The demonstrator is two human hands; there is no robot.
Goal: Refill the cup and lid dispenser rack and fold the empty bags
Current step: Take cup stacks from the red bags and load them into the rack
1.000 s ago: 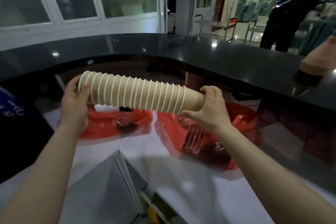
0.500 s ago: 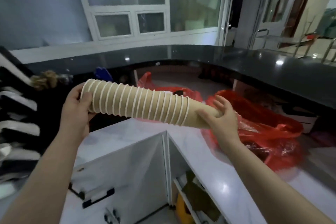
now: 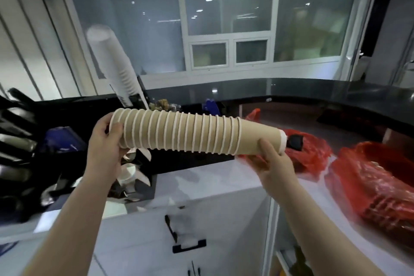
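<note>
A long stack of brown paper cups [image 3: 190,134] with white rims lies almost level in front of me. My left hand [image 3: 105,148] grips its wide rim end, and my right hand [image 3: 272,163] supports the narrow bottom end from below. The black dispenser rack [image 3: 134,177] stands at the left on the white counter, partly hidden behind my left hand. A stack of white cups [image 3: 116,67] sticks up out of it at a slant. Red plastic bags [image 3: 367,186] lie on the counter at the right.
The white counter [image 3: 201,181] has a cabinet with black handles [image 3: 189,246] below it. A raised black countertop [image 3: 291,89] curves around the back. Dark blurred items [image 3: 15,141] crowd the far left. Windows and a door frame fill the background.
My view has swung left, bringing the dispenser rack and the white cup stack into sight. The brown cup stack stays held in both hands and has moved toward the rack.
</note>
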